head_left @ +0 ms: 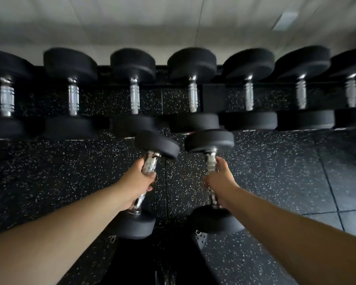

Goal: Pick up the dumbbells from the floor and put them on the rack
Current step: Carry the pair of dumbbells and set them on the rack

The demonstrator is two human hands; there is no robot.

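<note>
I have a dumbbell in each hand, both carried clear of the speckled rubber floor (275, 171) and just short of the rack's front row. My left hand (138, 179) is clenched around the chrome handle of the left dumbbell (148, 182), fingers (150, 177) wrapped tight at mid-handle. My right hand (220, 179) is likewise closed around the handle of the right dumbbell (211, 179).

Handling, as I judge it: these are rigid pieces, round black rubber-coated heads on a steel bar, dense and heavy for their bulk. The chrome looks ringed or knurled at the middle, which is the proper place to grip; the polished ends near the heads would be slicker. Holding at centre keeps the two heads balanced, so the wrist bears no twisting load. Nothing fragile here, but a dropped head would land hard.

Orientation: the right dumbbell's long axis runs almost straight from 6 to 12 o'clock, far head pointing at the rack. The left one leans, near head toward 7 o'clock, far head toward 1 o'clock, so the far heads crowd together.

The dumbbell rack (210, 99) spans the view at 12 o'clock, its row of dumbbells (249, 93) lying with axes 6 to 12, matching mine. Motion blur hides any free slot; I cannot tell where one is.
</note>
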